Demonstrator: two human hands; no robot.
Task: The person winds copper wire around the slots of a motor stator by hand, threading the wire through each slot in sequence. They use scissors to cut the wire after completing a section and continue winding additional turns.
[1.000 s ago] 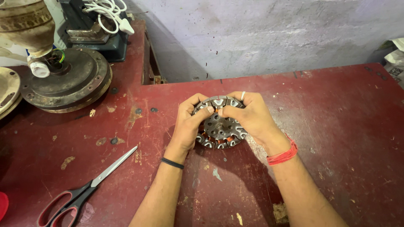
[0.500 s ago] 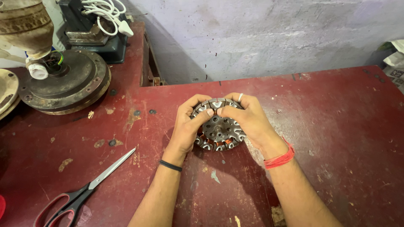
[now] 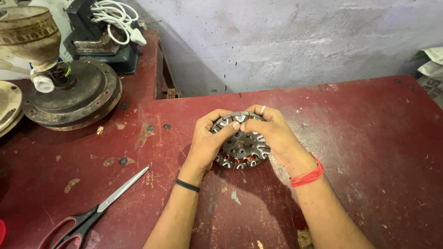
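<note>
At the centre of the frame, both hands gripped a round motor stator point(image 3: 242, 148) resting on the red counter point(image 3: 360, 138). The left hand point(image 3: 206, 142) cupped its left edge while the right hand point(image 3: 272, 133) curled over the upper right, thumbs meeting at the top rim. The step in hand seemed to be working at the slots along that top edge; any next move there would call for firm thumb pressure and a steady hold. The stator looked like a grey slotted disc with copper showing at its lower slots. Scissors point(image 3: 90, 212) lay at lower left, a fan motor housing point(image 3: 69, 94) at upper left.
</note>
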